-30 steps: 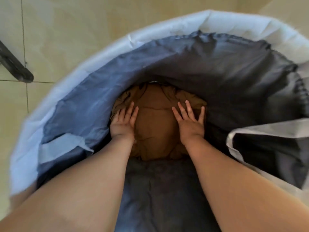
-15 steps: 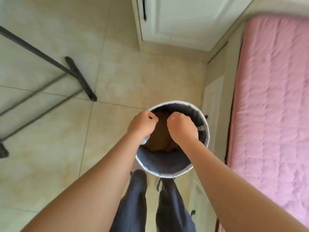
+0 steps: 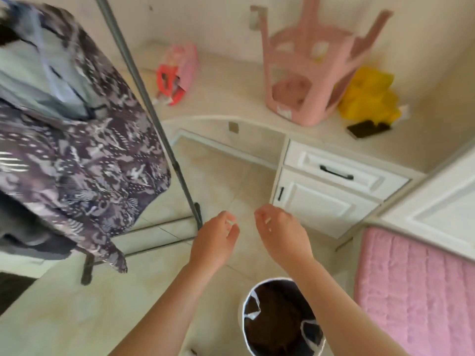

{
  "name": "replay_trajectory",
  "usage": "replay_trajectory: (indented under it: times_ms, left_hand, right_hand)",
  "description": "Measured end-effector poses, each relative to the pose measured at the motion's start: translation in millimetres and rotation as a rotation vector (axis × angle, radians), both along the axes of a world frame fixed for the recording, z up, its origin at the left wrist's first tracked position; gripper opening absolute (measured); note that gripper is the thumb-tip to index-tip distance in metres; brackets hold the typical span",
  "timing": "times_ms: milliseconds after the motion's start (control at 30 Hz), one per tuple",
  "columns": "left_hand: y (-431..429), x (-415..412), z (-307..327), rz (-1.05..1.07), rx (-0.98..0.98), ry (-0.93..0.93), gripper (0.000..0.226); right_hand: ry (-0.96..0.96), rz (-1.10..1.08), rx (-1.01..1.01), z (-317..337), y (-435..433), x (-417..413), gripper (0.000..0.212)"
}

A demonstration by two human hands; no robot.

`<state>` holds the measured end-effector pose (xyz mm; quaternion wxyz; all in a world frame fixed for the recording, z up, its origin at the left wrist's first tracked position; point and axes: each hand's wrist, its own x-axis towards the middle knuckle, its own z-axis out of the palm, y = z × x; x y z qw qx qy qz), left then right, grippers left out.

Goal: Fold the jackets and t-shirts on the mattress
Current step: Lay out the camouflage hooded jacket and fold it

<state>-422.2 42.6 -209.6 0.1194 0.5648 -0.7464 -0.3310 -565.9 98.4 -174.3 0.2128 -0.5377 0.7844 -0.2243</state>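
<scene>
My left hand (image 3: 214, 242) and my right hand (image 3: 282, 233) hang side by side in the air above the tiled floor, fingers loosely curled, holding nothing. Below them stands a round laundry basket (image 3: 244, 312) with a white rim and dark lining; a brown garment (image 3: 276, 317) lies inside it. The pink quilted mattress (image 3: 416, 291) is at the lower right. A patterned purple and white garment (image 3: 77, 160) hangs on a clothes rack at the left, with a pale blue-grey one (image 3: 38, 73) above it.
The rack's grey pole (image 3: 154, 119) slants down to the floor just left of my left hand. A white cabinet with drawers (image 3: 331, 186) stands ahead. On its counter are an upturned pink stool (image 3: 308, 73), yellow cloth (image 3: 370, 96), a red bag (image 3: 174, 73) and a dark phone (image 3: 367, 128).
My hands left the brown garment in the basket and rose out of it. The view lifted from inside the basket to the room, rack and cabinet.
</scene>
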Motion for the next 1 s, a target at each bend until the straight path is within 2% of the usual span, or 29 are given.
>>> replay_trajectory:
  times_ms: [167, 367, 467, 733, 833, 1000]
  left_hand:
    - [-18, 93, 47, 0.082, 0.02, 0.141, 0.017]
    - [-61, 231, 98, 0.156, -0.079, 0.177, 0.015]
    - [-77, 287, 125, 0.149, -0.213, 0.162, 0.02]
    - [-132, 395, 193, 0.232, -0.538, 0.314, 0.017]
    - [-150, 413, 209, 0.286, -0.533, 0.385, 0.021]
    - [-193, 422, 225, 0.296, -0.38, 0.394, 0.038]
  right_hand:
    - [-0.079, 0.135, -0.056, 51, -23, 64, 0.02]
    - [-0.121, 0.26, -0.069, 86, -62, 151, 0.018]
    - [-0.179, 0.267, -0.087, 106, -88, 195, 0.018]
    - [-0.217, 0.274, -0.242, 165, -166, 308, 0.016]
    - [-0.209, 0.293, -0.273, 187, -188, 334, 0.014]
    - [-0.195, 0.311, -0.299, 226, -233, 367, 0.015]
